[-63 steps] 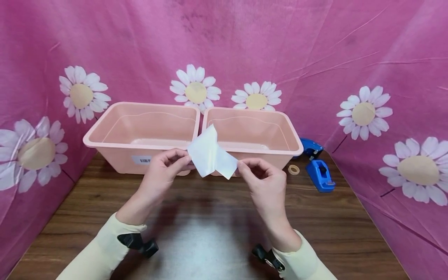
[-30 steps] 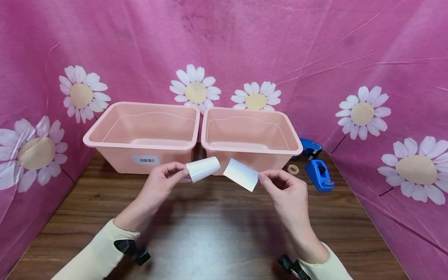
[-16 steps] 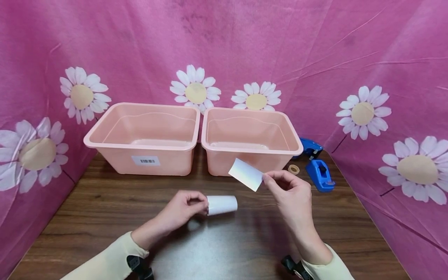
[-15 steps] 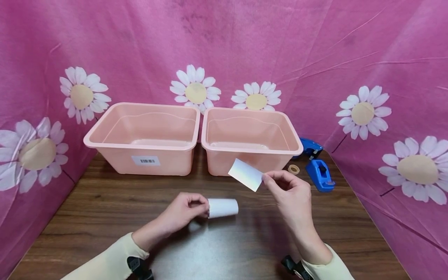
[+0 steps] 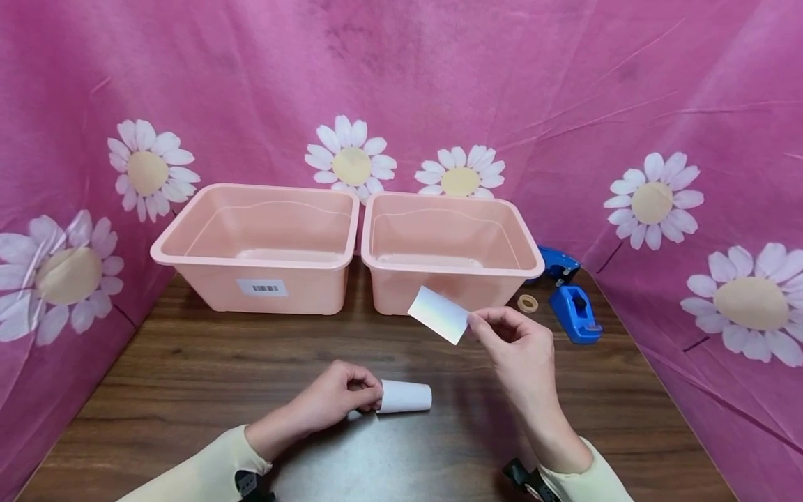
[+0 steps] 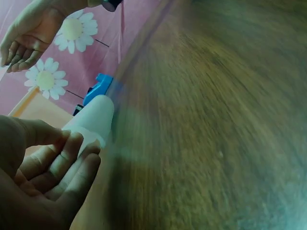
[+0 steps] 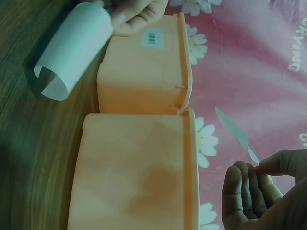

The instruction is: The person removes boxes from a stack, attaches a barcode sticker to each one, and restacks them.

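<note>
My left hand (image 5: 341,397) pinches one end of a curled white paper sheet (image 5: 406,397) low over the table's front middle. In the right wrist view the sheet (image 7: 72,50) shows as a loose open roll. Higher up, in front of the right tub, my right hand (image 5: 519,352) pinches the corner of a small, flatter white paper rectangle (image 5: 439,315) between thumb and index finger. The right wrist view catches this rectangle (image 7: 236,132) nearly edge-on, slightly bent. Whether the curled sheet touches the table I cannot tell.
Two pink tubs (image 5: 251,284) (image 5: 392,289) stand side by side at the back of the wooden table (image 5: 207,362). To their right are a tan tape roll (image 5: 527,303), a blue tape dispenser (image 5: 576,315) and another blue tool (image 5: 557,263). Flowered pink cloth surrounds the table.
The two white pieces, joined at first, have come apart. My left hand has lowered the curled sheet toward the table front. My right hand moved rightward with the flat piece, then stayed nearly still.
</note>
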Demonstrator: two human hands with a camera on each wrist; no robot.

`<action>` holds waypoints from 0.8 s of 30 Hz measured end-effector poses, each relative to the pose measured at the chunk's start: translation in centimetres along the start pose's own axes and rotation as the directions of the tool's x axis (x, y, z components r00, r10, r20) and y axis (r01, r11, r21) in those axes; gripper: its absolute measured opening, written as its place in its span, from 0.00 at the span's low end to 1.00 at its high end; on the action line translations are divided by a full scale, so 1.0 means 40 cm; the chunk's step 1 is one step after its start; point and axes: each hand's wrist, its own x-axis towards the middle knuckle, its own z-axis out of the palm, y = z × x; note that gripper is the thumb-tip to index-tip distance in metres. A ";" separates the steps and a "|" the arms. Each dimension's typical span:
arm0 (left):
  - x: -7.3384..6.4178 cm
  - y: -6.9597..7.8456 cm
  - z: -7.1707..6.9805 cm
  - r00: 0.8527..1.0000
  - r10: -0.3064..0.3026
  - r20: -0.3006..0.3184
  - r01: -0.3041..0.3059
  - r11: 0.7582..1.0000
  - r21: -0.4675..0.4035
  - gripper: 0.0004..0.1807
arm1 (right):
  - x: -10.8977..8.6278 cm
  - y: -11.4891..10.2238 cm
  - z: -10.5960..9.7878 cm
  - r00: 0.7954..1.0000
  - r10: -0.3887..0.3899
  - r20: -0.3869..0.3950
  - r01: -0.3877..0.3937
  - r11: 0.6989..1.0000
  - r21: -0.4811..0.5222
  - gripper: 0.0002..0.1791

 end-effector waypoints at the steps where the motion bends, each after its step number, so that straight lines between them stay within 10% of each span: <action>1: -0.001 -0.002 -0.001 1.000 0.001 -0.012 -0.001 1.000 0.029 0.09 | 0.000 0.000 0.001 1.000 0.002 0.001 -0.002 1.000 -0.002 0.08; 13: -0.007 0.030 -0.025 0.981 0.070 -0.183 -0.025 0.971 0.236 0.07 | 0.001 0.005 0.010 1.000 0.025 0.000 -0.025 0.999 -0.019 0.09; 24: 0.017 0.202 0.009 0.859 0.303 -0.413 -0.198 0.940 0.279 0.04 | 0.012 0.001 0.052 1.000 -0.014 -0.009 0.014 1.000 -0.018 0.07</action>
